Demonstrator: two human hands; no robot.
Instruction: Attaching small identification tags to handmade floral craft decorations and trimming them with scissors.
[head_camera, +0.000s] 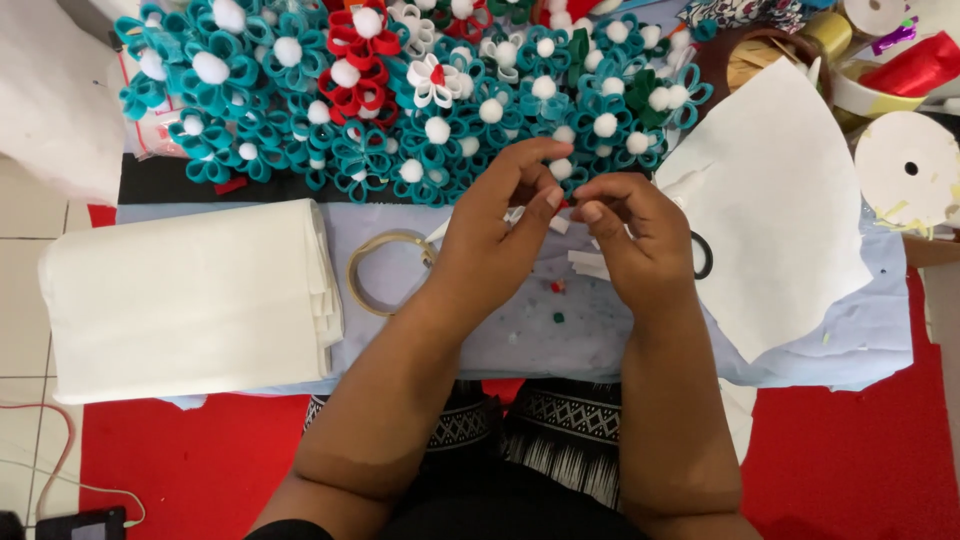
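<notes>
At centre frame, left hand and right hand pinch a small white strip between fingertips, steadying it, just below teal flowers heaped along the top.

Hemmed ahead by piled paper flowers; blocked left by folded white cloth, right by white sheet; open pale mat beneath wrists.
</notes>
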